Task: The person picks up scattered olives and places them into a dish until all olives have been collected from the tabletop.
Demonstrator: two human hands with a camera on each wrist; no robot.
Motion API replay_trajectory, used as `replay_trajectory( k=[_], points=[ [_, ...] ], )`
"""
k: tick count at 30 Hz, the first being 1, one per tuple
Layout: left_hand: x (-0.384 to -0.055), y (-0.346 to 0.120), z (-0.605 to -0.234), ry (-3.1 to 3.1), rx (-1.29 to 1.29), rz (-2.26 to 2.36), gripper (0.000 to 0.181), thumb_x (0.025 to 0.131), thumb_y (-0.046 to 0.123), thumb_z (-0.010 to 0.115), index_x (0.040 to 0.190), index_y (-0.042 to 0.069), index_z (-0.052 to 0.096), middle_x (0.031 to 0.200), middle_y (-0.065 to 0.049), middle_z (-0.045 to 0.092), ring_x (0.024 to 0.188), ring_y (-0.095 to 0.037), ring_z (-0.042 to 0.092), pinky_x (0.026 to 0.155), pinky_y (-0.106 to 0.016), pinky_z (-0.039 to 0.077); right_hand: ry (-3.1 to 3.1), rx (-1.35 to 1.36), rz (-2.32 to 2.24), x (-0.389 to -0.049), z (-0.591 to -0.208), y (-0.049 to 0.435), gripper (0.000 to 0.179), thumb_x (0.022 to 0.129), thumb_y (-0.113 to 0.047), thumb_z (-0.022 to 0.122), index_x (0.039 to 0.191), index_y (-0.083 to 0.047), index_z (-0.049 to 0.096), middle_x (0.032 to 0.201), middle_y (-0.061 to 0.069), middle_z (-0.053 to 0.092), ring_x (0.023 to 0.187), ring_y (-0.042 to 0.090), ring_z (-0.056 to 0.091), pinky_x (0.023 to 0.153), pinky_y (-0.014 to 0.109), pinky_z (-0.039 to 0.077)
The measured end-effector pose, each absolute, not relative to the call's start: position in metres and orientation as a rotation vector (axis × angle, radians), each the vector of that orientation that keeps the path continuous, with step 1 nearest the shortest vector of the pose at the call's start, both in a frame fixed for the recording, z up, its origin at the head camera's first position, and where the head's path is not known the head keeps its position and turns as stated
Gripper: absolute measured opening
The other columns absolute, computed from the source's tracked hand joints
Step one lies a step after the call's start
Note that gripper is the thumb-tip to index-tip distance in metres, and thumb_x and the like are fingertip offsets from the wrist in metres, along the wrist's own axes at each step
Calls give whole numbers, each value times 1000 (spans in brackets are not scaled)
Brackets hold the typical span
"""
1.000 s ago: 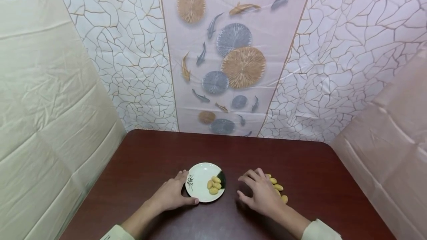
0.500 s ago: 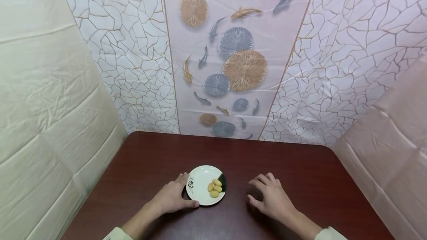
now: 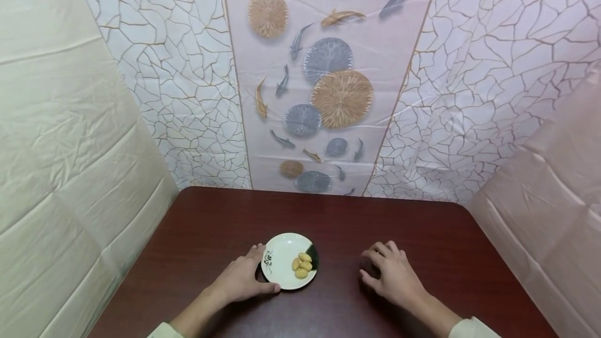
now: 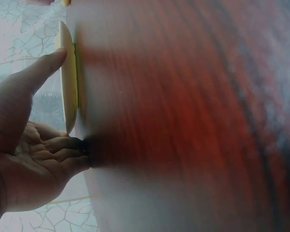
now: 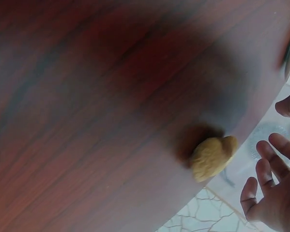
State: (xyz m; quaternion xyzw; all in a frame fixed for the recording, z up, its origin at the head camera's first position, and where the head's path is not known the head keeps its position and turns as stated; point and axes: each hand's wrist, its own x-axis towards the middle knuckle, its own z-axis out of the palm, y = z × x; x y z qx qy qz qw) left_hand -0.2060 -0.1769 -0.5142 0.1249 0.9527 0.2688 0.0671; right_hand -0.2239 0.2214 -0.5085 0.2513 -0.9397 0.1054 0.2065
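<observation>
My left hand (image 3: 244, 275) holds the rim of a small white plate (image 3: 279, 260) with a dark green patch and a floral print. In the left wrist view, the thumb touches one side of the plate (image 4: 68, 92) while the fingers lie at its lower edge. Several yellow oval, nut-like pieces (image 3: 302, 266) sit on the plate's right side. To the right, my right hand (image 3: 392, 278) hovers low over the table with fingers loosely bent, holding nothing. More yellow pieces (image 5: 212, 157) lie near it in the right wrist view; the hand hides them in the head view.
A dark reddish-brown wooden table (image 3: 300, 213) bears everything. Patterned cloth (image 3: 305, 67) with fish and round motifs hangs behind it. Pale cloth walls (image 3: 94, 181) stand at both sides.
My right hand has moved right, away from the plate, and covers the yellow pieces that showed beside it. The left hand and the plate have stayed in place.
</observation>
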Motion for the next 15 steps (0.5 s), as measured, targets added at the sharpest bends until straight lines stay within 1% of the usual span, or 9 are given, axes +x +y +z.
replay_trajectory(
  k=[6, 15],
  points=[
    [-206, -179, -517, 2874, 382, 810, 125, 80, 66, 91, 167, -7, 39, 169, -34, 44, 152, -56, 50, 120, -73, 46, -2629, 672, 274, -230, -515, 232, 34, 81, -26, 97, 109, -17, 81, 107, -5, 71, 95, 16, 55, 74, 34, 41],
    [-208, -178, -518, 2878, 389, 814, 125, 80, 66, 91, 167, -7, 39, 169, -35, 44, 153, -55, 50, 120, -71, 46, -2625, 644, 248, -231, -519, 240, 36, 79, -23, 97, 110, -15, 81, 103, -3, 69, 94, 22, 57, 72, 40, 44]
  ],
)
